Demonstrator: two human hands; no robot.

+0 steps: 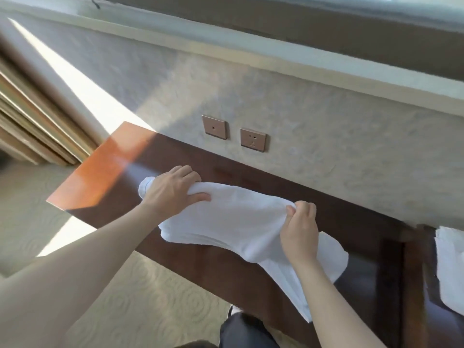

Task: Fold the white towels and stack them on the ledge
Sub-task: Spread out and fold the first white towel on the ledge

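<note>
A person works a white towel (233, 217) across a dark wooden ledge (190, 156), the left hand (173, 189) curled over and gripping its rolled end, the right hand (300, 229) pinching a raised fold. One corner hangs past the front edge; released unevenly, the towel could slide off or fold crooked. A second towel (449, 267) lies at far right.
</note>
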